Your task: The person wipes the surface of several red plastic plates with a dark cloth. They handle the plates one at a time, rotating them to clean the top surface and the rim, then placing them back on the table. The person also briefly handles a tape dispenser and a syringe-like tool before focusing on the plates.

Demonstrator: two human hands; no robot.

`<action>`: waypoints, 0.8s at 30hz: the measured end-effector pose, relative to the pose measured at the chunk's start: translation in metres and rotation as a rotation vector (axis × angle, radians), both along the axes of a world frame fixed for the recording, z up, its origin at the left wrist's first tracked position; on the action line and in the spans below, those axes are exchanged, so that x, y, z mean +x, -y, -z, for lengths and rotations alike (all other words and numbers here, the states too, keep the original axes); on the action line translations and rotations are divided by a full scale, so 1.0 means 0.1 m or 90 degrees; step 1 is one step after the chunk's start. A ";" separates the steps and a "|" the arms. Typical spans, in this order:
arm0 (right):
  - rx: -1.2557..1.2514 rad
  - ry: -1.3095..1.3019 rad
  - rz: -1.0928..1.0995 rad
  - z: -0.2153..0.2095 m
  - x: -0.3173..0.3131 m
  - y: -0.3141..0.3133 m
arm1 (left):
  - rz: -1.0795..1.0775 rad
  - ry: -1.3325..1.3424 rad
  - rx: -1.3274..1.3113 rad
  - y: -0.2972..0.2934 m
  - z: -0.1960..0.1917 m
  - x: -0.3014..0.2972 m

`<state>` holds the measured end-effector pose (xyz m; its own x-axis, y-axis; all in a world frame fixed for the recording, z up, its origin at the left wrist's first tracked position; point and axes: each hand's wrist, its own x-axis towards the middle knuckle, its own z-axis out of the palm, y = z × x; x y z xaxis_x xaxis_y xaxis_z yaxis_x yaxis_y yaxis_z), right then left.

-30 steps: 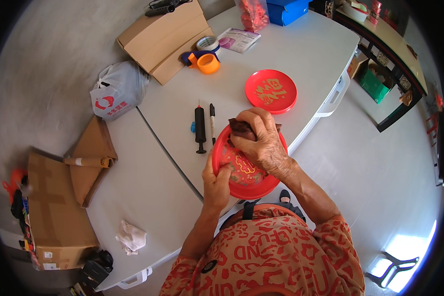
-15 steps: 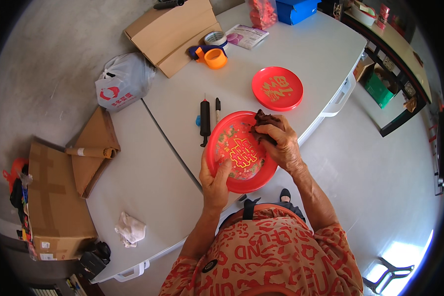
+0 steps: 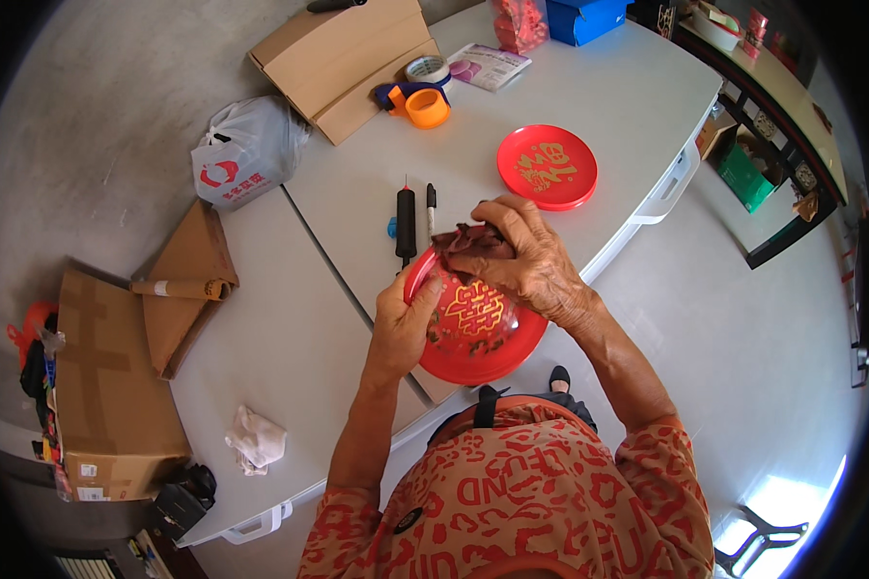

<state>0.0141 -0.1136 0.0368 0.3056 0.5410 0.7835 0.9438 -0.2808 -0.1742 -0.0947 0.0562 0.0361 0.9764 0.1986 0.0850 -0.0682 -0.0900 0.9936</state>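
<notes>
A round red plastic basin (image 3: 500, 361) with a yellow symbol and flower pattern inside is held up at the table's near edge. My left hand (image 3: 403, 324) grips its left rim, thumb on the inside. Bunched in my right hand (image 3: 536, 267) is a dark brown-red cloth (image 3: 470, 241), pressed against the basin's far rim. That cloth and hand cover part of the basin's far side. Just beyond lie a black hand pump (image 3: 406, 224) and a black-and-white marker (image 3: 432, 207). A red plate (image 3: 547, 166) with a gold design rests farther right.
Orange tape (image 3: 427, 108) and a pale tape roll (image 3: 428, 70) sit by an open cardboard box (image 3: 357, 58). A white plastic bag (image 3: 248, 154) stands at left. Nearer are a crumpled white cloth (image 3: 257, 439) and a large carton (image 3: 116, 376). A blue box (image 3: 586, 19) is at the back.
My right hand has moved left with the cloth, from the basin's right side to its far-left rim. The basin has tilted, and my left hand has shifted slightly up and left.
</notes>
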 end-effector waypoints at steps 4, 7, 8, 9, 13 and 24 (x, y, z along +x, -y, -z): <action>0.023 -0.013 0.135 0.19 0.07 0.00 | -0.110 0.068 -0.050 0.07 0.07 0.04; -0.017 -0.045 0.216 0.31 -0.05 0.07 | -0.167 0.092 -0.045 0.09 0.12 0.05; -0.027 -0.065 0.228 0.33 -0.10 0.08 | -0.180 0.087 -0.058 0.11 0.13 0.05; -0.037 -0.085 0.241 0.35 -0.16 0.10 | -0.192 0.082 -0.070 0.13 0.15 0.05; -0.078 -0.128 0.276 0.43 -0.37 0.18 | -0.230 0.103 -0.117 0.17 0.23 0.07; 0.103 -0.158 0.204 0.23 -0.27 -0.31 | -0.202 0.095 -0.140 0.33 0.21 0.12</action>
